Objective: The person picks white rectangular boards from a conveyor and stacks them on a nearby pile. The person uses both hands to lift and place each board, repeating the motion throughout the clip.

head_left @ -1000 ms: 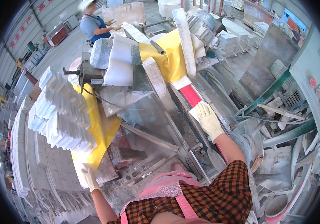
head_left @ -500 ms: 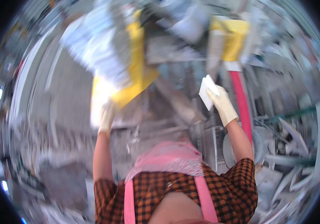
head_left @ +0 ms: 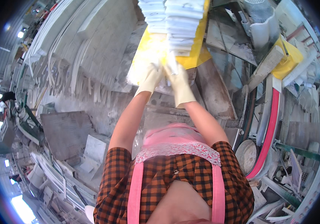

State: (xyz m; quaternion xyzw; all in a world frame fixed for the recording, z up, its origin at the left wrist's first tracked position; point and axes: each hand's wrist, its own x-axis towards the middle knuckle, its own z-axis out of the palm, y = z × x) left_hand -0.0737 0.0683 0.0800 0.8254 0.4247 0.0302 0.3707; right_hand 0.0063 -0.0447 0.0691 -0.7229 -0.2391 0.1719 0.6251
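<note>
Both my hands wear cream gloves and meet at the near side of a yellow sheet (head_left: 200,35). My right hand (head_left: 178,81) is closed on a small white tile (head_left: 172,64), seen nearly edge-on. Close beside it, my left hand (head_left: 151,79) reaches over the sheet's bright near part; glare and blur hide its fingertips. Just beyond the hands, two stacks of thin white tiles, a left stack (head_left: 153,16) and a right stack (head_left: 184,28), stand on the sheet.
Long grey slabs (head_left: 100,41) lean in a row at the left. To the right are a red-edged curved strip (head_left: 268,138), a yellow cloth (head_left: 287,59) and a round bucket (head_left: 246,155). A brown board (head_left: 216,87) slopes beside the sheet. Scrap pieces lie around.
My view has turned, so the tile stacks now sit ahead. My right hand has brought the white tile left to the stacks, beside my left hand; the hands were wide apart before.
</note>
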